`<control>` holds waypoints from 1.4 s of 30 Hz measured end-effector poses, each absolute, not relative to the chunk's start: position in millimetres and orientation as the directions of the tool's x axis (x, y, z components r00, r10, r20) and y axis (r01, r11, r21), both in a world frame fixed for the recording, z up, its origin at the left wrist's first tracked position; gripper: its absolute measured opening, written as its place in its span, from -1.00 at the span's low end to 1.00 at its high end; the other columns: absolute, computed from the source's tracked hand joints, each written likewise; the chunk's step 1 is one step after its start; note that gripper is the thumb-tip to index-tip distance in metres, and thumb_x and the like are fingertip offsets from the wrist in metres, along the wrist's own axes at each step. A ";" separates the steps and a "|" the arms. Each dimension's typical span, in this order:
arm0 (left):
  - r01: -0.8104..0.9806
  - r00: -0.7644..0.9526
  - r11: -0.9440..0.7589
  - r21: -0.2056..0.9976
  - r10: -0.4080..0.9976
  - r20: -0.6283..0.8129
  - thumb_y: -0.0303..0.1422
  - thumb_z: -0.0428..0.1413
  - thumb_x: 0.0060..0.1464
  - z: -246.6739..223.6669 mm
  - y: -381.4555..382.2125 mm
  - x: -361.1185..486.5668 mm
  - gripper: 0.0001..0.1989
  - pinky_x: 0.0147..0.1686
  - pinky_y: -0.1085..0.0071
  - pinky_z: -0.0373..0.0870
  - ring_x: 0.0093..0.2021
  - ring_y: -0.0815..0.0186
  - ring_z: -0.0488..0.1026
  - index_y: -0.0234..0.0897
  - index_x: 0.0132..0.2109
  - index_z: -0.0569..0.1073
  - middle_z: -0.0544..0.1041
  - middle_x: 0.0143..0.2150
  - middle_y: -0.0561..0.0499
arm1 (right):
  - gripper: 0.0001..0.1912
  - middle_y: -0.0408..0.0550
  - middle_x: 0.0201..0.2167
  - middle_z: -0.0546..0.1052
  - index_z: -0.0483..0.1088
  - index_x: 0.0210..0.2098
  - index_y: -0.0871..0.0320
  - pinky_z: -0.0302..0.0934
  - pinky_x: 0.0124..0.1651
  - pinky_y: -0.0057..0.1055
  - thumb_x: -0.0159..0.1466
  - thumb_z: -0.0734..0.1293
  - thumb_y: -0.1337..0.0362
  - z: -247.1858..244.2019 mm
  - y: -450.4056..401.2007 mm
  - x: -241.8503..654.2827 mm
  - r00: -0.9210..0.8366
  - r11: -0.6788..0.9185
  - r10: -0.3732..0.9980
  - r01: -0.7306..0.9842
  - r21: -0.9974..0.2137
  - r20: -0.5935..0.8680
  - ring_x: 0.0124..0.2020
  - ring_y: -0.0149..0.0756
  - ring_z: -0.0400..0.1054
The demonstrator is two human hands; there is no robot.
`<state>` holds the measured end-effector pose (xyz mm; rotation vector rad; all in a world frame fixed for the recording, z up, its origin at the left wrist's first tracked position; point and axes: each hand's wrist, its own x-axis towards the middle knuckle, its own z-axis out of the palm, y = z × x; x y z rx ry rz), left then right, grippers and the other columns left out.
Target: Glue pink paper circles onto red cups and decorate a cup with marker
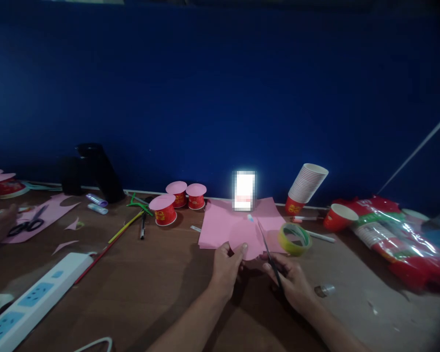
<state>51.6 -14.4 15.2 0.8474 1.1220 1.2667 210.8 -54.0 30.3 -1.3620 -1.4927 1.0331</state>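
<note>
Open tabletop (pixel 146 278) left — tape roll (pixel 295 249) right

"Count the pink-topped cups (pixel 165 214), please."
"Three near the middle; more at the left edge, too overlapped to tally."
"And scissors (pixel 274 269)?"
"Two pairs."
"Rolls of tape (pixel 294 248)?"
"One. Also one power strip (pixel 46 299), one leaning cup stack (pixel 308 183), one red-and-green package (pixel 394 232), two short tubes (pixel 97 209)."

At twelve o'clock spreads a deep-blue flat wall; at six, a plain pink round paper disc (pixel 246 238); at four, a yellow-green ring-shaped tape roll (pixel 294 248); at eight, a white oblong plastic power strip (pixel 46 278) with light-blue panels.
</note>
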 end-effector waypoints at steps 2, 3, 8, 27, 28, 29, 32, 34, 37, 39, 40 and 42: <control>-0.297 -0.050 0.154 0.942 0.983 -0.177 -0.17 0.25 -0.14 15.9 -14.3 51.2 -0.68 -0.66 0.56 0.14 -0.67 0.50 0.19 -0.33 -0.46 0.37 0.30 -0.68 0.16 | -0.60 -0.09 -0.44 0.50 0.47 -0.09 0.18 0.20 -0.55 -0.53 0.18 0.34 0.05 28.0 -54.6 211.5 -0.055 0.064 0.997 0.299 -0.952 0.050 -0.51 -0.35 0.31; -0.300 -0.047 0.153 0.941 0.983 -0.175 -0.17 0.25 -0.14 16.2 -14.3 51.0 -0.68 -0.66 0.56 0.13 -0.67 0.50 0.19 -0.33 -0.46 0.37 0.30 -0.68 0.16 | -0.59 -0.10 -0.46 0.48 0.47 -0.09 0.18 0.18 -0.57 -0.53 0.19 0.33 0.05 27.0 -54.9 211.7 -0.054 0.061 0.997 0.294 -0.954 0.047 -0.55 -0.39 0.27; -0.293 -0.053 0.164 0.942 0.981 -0.187 -0.16 0.25 -0.15 18.5 -13.9 50.3 -0.67 -0.68 0.57 0.11 -0.68 0.50 0.18 -0.32 -0.47 0.36 0.29 -0.69 0.17 | -0.58 -0.14 -0.51 0.46 0.48 -0.09 0.18 0.14 -0.60 -0.55 0.17 0.34 0.03 26.9 -55.3 210.5 -0.055 0.047 0.998 0.293 -0.955 0.032 -0.62 -0.46 0.17; -0.373 -0.102 0.145 0.917 0.975 -0.195 -0.09 0.28 -0.25 27.3 -11.4 47.3 -0.59 -0.69 0.59 0.11 -0.67 0.52 0.16 -0.30 -0.53 0.30 0.24 -0.68 0.20 | -0.61 -0.21 -0.56 0.37 0.44 -0.07 0.14 0.16 -0.60 -0.57 0.20 0.32 0.06 25.6 -58.0 209.5 -0.071 0.015 0.997 0.300 -0.954 -0.007 -0.63 -0.49 0.14; -0.375 -0.103 0.147 0.915 0.975 -0.199 -0.09 0.29 -0.25 26.8 -11.2 47.2 -0.59 -0.69 0.59 0.11 -0.67 0.52 0.16 -0.30 -0.52 0.30 0.24 -0.68 0.20 | -0.61 -0.21 -0.56 0.36 0.45 -0.07 0.14 0.16 -0.60 -0.57 0.20 0.32 0.06 25.9 -58.0 209.3 -0.067 0.013 0.998 0.302 -0.953 -0.007 -0.64 -0.49 0.14; -0.377 -0.102 0.148 0.914 0.975 -0.200 -0.09 0.29 -0.26 26.3 -10.9 47.0 -0.58 -0.70 0.59 0.10 -0.67 0.53 0.16 -0.30 -0.52 0.30 0.25 -0.68 0.20 | -0.61 -0.22 -0.58 0.35 0.45 -0.07 0.14 0.16 -0.61 -0.57 0.19 0.32 0.06 26.4 -57.9 208.9 -0.063 0.015 0.998 0.306 -0.952 -0.005 -0.64 -0.48 0.14; -0.379 -0.096 0.146 0.914 0.976 -0.196 -0.08 0.30 -0.27 24.6 -9.9 46.5 -0.57 -0.70 0.59 0.09 -0.68 0.53 0.16 -0.31 -0.52 0.31 0.25 -0.68 0.19 | -0.63 -0.25 -0.63 0.28 0.47 -0.11 0.14 0.15 -0.62 -0.56 0.17 0.33 0.06 28.7 -57.5 207.6 -0.053 0.019 0.999 0.319 -0.947 0.002 -0.66 -0.47 0.14; -0.381 -0.094 0.159 0.911 0.973 -0.209 -0.07 0.29 -0.27 23.2 -9.0 46.3 -0.58 -0.70 0.59 0.09 -0.69 0.53 0.15 -0.31 -0.50 0.33 0.25 -0.69 0.20 | -0.64 -0.26 -0.65 0.25 0.47 -0.13 0.15 0.15 -0.61 -0.55 0.17 0.34 0.07 30.2 -57.5 207.1 -0.056 0.017 0.998 0.320 -0.947 -0.001 -0.67 -0.47 0.14; -0.386 -0.103 0.170 0.907 0.969 -0.225 -0.06 0.29 -0.27 20.8 -7.2 45.8 -0.58 -0.71 0.60 0.09 -0.69 0.53 0.16 -0.31 -0.48 0.34 0.25 -0.68 0.20 | -0.64 -0.28 -0.65 0.23 0.47 -0.12 0.15 0.14 -0.60 -0.55 0.17 0.34 0.08 31.1 -58.2 206.8 -0.072 0.023 0.997 0.313 -0.949 0.000 -0.66 -0.47 0.14; -0.387 -0.113 0.152 0.909 0.971 -0.211 -0.06 0.29 -0.26 18.9 -5.8 45.5 -0.57 -0.70 0.61 0.10 -0.68 0.53 0.17 -0.32 -0.48 0.34 0.25 -0.67 0.20 | -0.64 -0.28 -0.65 0.22 0.46 -0.11 0.15 0.12 -0.60 -0.55 0.17 0.33 0.08 30.8 -58.8 206.5 -0.078 0.020 0.997 0.305 -0.952 -0.003 -0.66 -0.48 0.13; -0.389 -0.116 0.141 0.910 0.973 -0.200 -0.06 0.29 -0.26 17.9 -5.1 45.3 -0.57 -0.70 0.61 0.11 -0.67 0.53 0.17 -0.32 -0.48 0.33 0.25 -0.66 0.20 | -0.64 -0.28 -0.65 0.22 0.45 -0.11 0.15 0.10 -0.61 -0.55 0.17 0.33 0.08 30.4 -58.9 206.3 -0.078 0.015 0.997 0.302 -0.953 -0.009 -0.66 -0.48 0.13; -0.390 -0.117 0.125 0.912 0.976 -0.184 -0.07 0.28 -0.25 16.2 -4.0 45.0 -0.57 -0.69 0.61 0.11 -0.67 0.53 0.17 -0.31 -0.49 0.32 0.24 -0.66 0.20 | -0.64 -0.29 -0.65 0.21 0.45 -0.12 0.16 0.09 -0.61 -0.55 0.18 0.32 0.07 29.5 -58.9 205.6 -0.078 0.005 0.997 0.299 -0.954 -0.019 -0.67 -0.48 0.12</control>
